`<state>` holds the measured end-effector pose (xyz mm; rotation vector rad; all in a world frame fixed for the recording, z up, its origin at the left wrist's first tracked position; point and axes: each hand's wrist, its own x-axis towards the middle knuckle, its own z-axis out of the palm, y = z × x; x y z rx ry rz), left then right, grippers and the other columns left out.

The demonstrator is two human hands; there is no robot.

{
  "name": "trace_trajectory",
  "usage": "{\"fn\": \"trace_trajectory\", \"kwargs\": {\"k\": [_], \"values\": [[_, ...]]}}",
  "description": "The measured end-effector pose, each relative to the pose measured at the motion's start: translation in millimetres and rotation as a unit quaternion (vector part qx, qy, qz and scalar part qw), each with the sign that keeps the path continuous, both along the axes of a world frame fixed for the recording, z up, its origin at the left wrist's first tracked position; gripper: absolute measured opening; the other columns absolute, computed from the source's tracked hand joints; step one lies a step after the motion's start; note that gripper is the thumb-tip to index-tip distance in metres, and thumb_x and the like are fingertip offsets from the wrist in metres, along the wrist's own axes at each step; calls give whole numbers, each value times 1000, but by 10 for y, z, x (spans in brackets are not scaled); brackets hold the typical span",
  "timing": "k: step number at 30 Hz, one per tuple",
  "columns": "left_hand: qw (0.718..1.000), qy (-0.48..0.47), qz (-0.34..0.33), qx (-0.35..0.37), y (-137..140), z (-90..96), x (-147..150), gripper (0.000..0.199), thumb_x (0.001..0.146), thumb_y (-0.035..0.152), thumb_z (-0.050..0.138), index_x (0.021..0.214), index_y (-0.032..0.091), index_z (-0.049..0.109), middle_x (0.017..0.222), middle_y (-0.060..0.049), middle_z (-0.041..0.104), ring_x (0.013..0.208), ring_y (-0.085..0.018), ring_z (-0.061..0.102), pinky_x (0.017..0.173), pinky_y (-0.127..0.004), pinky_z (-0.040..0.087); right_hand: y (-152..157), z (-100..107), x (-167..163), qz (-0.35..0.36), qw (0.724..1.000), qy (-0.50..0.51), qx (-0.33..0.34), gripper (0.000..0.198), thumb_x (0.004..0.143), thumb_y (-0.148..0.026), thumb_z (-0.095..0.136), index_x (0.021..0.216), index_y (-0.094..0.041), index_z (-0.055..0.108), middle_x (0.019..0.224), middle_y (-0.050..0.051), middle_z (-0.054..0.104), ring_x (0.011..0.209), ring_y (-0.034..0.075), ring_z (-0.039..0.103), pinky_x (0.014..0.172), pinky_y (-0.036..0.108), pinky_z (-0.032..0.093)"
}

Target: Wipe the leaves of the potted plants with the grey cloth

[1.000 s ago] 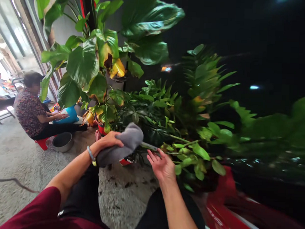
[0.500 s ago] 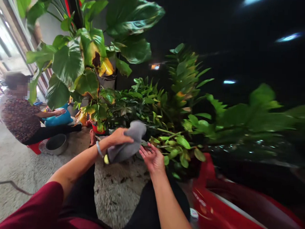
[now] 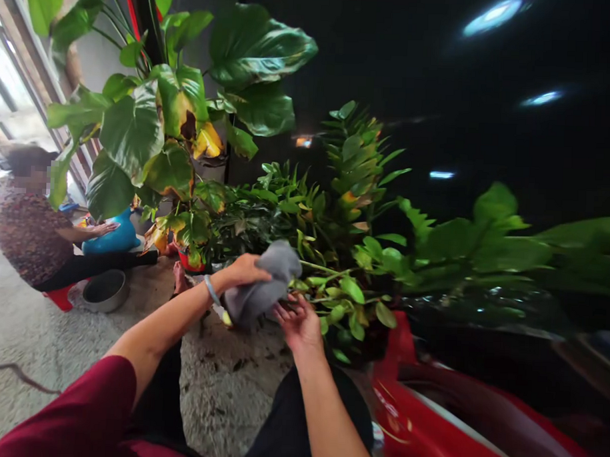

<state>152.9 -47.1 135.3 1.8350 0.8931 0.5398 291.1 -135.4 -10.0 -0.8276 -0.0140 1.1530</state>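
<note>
A gray cloth in the left hand, by the green plants

The gray cloth (image 3: 262, 297) hangs bunched up in front of the person, above the floor (image 3: 223, 402). The left hand (image 3: 246, 270) has it from the top, with the fingers pressed down on the cloth. The right hand (image 3: 300, 322) is at the low right side of the cloth, palm up, with bent fingers. Its fingertips are right by the cloth's edge. I cannot tell if they pinch something there.

A pale bracelet (image 3: 213, 290) is on the left wrist, just left of the cloth. Thin stems with small green leaves (image 3: 353, 290) are just right of the cloth. More bushy green plants (image 3: 286, 201) grow behind it. A tall plant with big leaves (image 3: 133, 129) is behind the cloth and to its left. Some of its leaves have yellow and brown parts.

A big shiny red thing (image 3: 438, 426) is to the right of the cloth, nearer to the person. Far left of the cloth, another person (image 3: 32, 219) sits on a red stool (image 3: 60, 298), with a hand on a blue thing (image 3: 114, 235). A gray tub (image 3: 105, 291) is on the floor, between that stool and the cloth.
</note>
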Motion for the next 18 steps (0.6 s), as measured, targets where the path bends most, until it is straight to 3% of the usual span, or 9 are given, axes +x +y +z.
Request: {"fn": "trace_trajectory", "kwargs": {"k": [2,5,8,10,12,14,16,18], "values": [[991,86,-97,-21,-83,-103,-276,21,56,18,78,76,14,74,69,0,68,68,-17,59,61,-24,45,14,-32,10,4,1000,1,-10,13,71,-36,63,75,-25,57,68,-1,67,62,19,67,64,36,55],[986,48,-146,-69,-157,94,-586,31,56,27,81,84,16,75,75,-1,71,71,-19,62,65,-26,48,15,-42,6,13,1000,0,-13,13,71,-35,63,79,-25,58,73,-1,67,66,19,68,69,36,56],[988,-113,-93,-47,-91,442,-464,44,59,34,81,98,14,72,81,-2,71,72,-17,63,71,-28,49,3,5,-9,19,1000,-7,-2,19,70,-37,67,82,-25,59,83,0,67,81,21,71,78,37,55],[980,-198,-30,-8,-11,523,-228,48,64,36,77,106,13,69,86,-2,71,74,-16,62,73,-27,49,2,38,-13,16,1000,-9,6,21,70,-41,67,81,-24,59,86,1,67,88,22,71,81,37,54],[976,-214,28,24,30,407,-47,44,68,33,73,107,13,68,86,-2,70,75,-15,61,73,-26,48,14,42,-7,7,1000,-9,8,22,71,-43,66,80,-24,58,84,1,68,88,23,71,80,37,54],[988,-142,47,38,-3,159,-45,34,68,27,72,98,12,70,81,-1,70,74,-15,60,71,-25,47,34,5,6,-2,1000,-7,-3,21,71,-43,64,79,-24,58,78,0,68,83,23,71,74,37,55],[1000,-18,-5,9,-89,-73,-230,24,64,24,73,86,12,72,74,-1,69,71,-16,59,67,-25,46,53,-63,16,-5,1000,-6,-24,17,72,-40,63,76,-25,56,69,-2,66,72,21,70,67,36,55],[995,59,-67,-51,-173,-141,-489,25,60,25,76,81,13,73,72,0,69,70,-16,59,65,-25,46,61,-133,16,0,999,-6,-43,12,72,-34,63,73,-25,55,61,-4,62,61,19,66,62,35,54]]}}
